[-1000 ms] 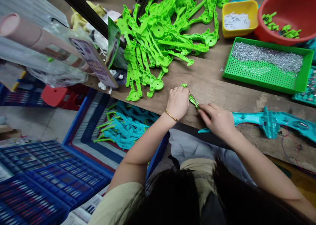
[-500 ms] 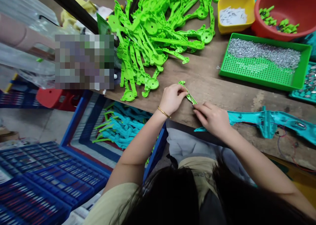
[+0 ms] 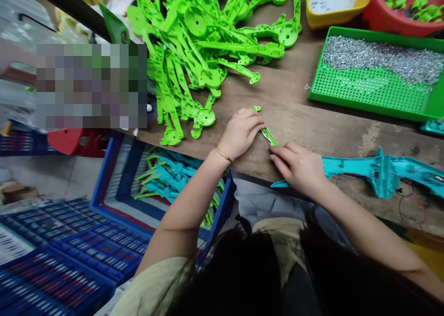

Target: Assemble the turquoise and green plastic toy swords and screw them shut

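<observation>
A narrow bright-green plastic part [image 3: 270,137] lies at the table's front edge between my hands. The fingers of my left hand [image 3: 242,132] are closed over its middle, leaving its far tip and near end showing. My right hand [image 3: 301,169] is closed in a pinch at the near end, where a thin dark thing shows at the fingertips, too small to name. Beyond my right hand lies a long turquoise plastic piece [image 3: 354,166] with thin wires, its pointed end coming out under my palm.
A heap of green plastic parts [image 3: 197,43] covers the back left. At the right stand a green perforated tray [image 3: 374,94] of small metal pieces, a yellow bin [image 3: 333,17] and a red bowl [image 3: 388,22]. A blue crate [image 3: 107,177] with turquoise and green parts sits below the table edge.
My left hand has slid further over the green part and covers more of its middle. My right hand keeps its pinch at the near end. The view has shifted slightly.
</observation>
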Demonstrator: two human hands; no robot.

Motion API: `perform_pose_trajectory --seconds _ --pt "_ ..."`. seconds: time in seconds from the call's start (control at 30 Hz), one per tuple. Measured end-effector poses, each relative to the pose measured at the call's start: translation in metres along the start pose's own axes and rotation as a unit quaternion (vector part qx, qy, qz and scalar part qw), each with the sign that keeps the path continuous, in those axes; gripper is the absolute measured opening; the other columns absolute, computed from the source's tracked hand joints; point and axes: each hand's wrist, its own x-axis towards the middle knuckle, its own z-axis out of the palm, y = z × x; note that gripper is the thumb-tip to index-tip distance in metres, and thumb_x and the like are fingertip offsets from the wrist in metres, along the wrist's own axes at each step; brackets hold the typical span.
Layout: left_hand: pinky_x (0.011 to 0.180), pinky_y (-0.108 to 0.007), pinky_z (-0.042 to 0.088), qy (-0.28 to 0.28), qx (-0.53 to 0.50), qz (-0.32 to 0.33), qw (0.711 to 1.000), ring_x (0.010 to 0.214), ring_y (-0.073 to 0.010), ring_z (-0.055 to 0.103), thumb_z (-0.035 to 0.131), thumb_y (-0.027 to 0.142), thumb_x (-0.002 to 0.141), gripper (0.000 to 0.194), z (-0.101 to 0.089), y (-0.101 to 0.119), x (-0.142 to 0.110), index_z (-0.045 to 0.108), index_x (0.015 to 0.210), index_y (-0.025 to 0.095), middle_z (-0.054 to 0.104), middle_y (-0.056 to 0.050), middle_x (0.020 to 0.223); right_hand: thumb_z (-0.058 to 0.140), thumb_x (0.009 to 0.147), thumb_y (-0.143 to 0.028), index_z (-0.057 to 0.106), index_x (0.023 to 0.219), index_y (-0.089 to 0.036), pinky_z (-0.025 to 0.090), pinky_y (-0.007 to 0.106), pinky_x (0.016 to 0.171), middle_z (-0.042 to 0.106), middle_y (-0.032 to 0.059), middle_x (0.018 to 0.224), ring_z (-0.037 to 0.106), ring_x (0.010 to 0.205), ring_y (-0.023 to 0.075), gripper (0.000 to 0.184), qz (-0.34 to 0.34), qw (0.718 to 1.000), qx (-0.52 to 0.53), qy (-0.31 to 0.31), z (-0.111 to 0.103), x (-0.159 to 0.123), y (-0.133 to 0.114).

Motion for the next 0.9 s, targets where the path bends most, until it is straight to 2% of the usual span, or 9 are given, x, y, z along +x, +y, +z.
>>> perform_pose_trajectory --seconds 0.13,0.3,0.37,0.47,0.53,0.6,0.7,0.83,0.9 --pt "0.085 -0.034 0.049 0.02 0.026 0.014 0.999 0.091 -0.0204 0.06 0.051 0.026 0.096 0.021 0.002 0.001 -0.002 0.068 0.089 0.016 0.068 -0.007 0.093 0.047 0.098 -0.037 0.072 0.111 -0.025 0.035 0.028 0.057 0.071 0.0019 0.087 0.067 0.078 0.016 0.031 0.019 1.0 0.017 -0.011 -0.002 0.002 0.001" --pt "0.087 -0.034 0.05 0.028 0.112 0.046 0.992 0.092 -0.021 0.059 0.042 0.021 0.099 0.027 0.004 0.021 -0.024 0.068 0.097 0.013 0.067 -0.009 0.094 0.05 0.096 -0.035 0.074 0.104 -0.024 0.036 0.027 0.058 0.073 0.0024 0.084 0.069 0.077 0.0174 0.028 0.026 0.997 0.067 -0.026 -0.005 -0.004 0.007" --pt "0.087 -0.036 0.049 0.023 0.146 0.054 0.988 0.093 -0.0228 0.059 0.039 0.019 0.099 0.03 0.006 0.031 -0.036 0.067 0.101 0.009 0.067 -0.012 0.095 0.051 0.096 -0.035 0.074 0.103 -0.023 0.039 0.027 0.06 0.074 0.0025 0.085 0.069 0.078 0.0175 0.027 0.022 0.994 0.099 -0.036 -0.006 -0.009 0.01" --pt "0.091 -0.042 0.048 0.009 0.177 0.029 0.984 0.1 -0.027 0.058 0.034 0.016 0.099 0.036 0.009 0.042 -0.051 0.064 0.114 0.004 0.066 -0.018 0.102 0.052 0.095 -0.034 0.074 0.105 -0.021 0.042 0.027 0.062 0.074 0.0039 0.087 0.068 0.077 0.0172 0.027 0.024 0.989 0.14 -0.049 -0.009 -0.012 0.013" --pt "0.092 -0.045 0.048 0.003 0.162 0.01 0.987 0.103 -0.0278 0.058 0.033 0.015 0.098 0.037 0.009 0.042 -0.056 0.062 0.12 0.005 0.066 -0.019 0.106 0.055 0.093 -0.034 0.073 0.107 -0.02 0.043 0.027 0.062 0.073 0.0045 0.087 0.067 0.074 0.0168 0.026 0.031 0.983 0.166 -0.075 -0.012 -0.011 0.015" --pt "0.089 -0.044 0.049 0.001 0.129 0.006 0.992 0.1 -0.0266 0.059 0.036 0.016 0.097 0.035 0.006 0.037 -0.055 0.064 0.118 0.009 0.067 -0.016 0.103 0.056 0.092 -0.032 0.071 0.112 -0.02 0.045 0.028 0.064 0.072 0.0046 0.089 0.066 0.074 0.0168 0.028 0.034 0.975 0.191 -0.107 -0.017 -0.009 0.016" --pt "0.087 -0.043 0.051 0.017 0.077 0.001 0.997 0.099 -0.0249 0.06 0.044 0.017 0.095 0.027 -0.001 0.031 -0.048 0.067 0.109 0.014 0.066 -0.012 0.101 0.05 0.094 -0.028 0.066 0.122 -0.022 0.049 0.031 0.075 0.07 0.0062 0.101 0.066 0.086 0.0188 0.033 0.023 0.969 0.21 -0.131 -0.025 -0.007 0.017" --pt "0.103 -0.049 0.047 0.073 0.001 0.011 0.997 0.123 -0.0263 0.054 0.05 0.018 0.093 0.025 -0.002 0.037 -0.045 0.064 0.114 0.016 0.061 -0.014 0.126 0.045 0.096 -0.028 0.068 0.119 -0.021 0.049 0.032 0.08 0.068 0.0079 0.101 0.065 0.091 0.0199 0.033 0.024 0.971 0.216 -0.097 -0.028 -0.006 0.018" --pt "0.108 -0.048 0.045 0.078 -0.035 0.042 0.995 0.128 -0.0245 0.053 0.05 0.017 0.095 0.024 0.003 0.041 -0.045 0.063 0.115 0.017 0.062 -0.013 0.129 0.046 0.096 -0.027 0.07 0.113 -0.018 0.049 0.032 0.078 0.068 0.008 0.096 0.065 0.088 0.0193 0.031 0.028 0.972 0.225 -0.067 -0.028 -0.004 0.019"
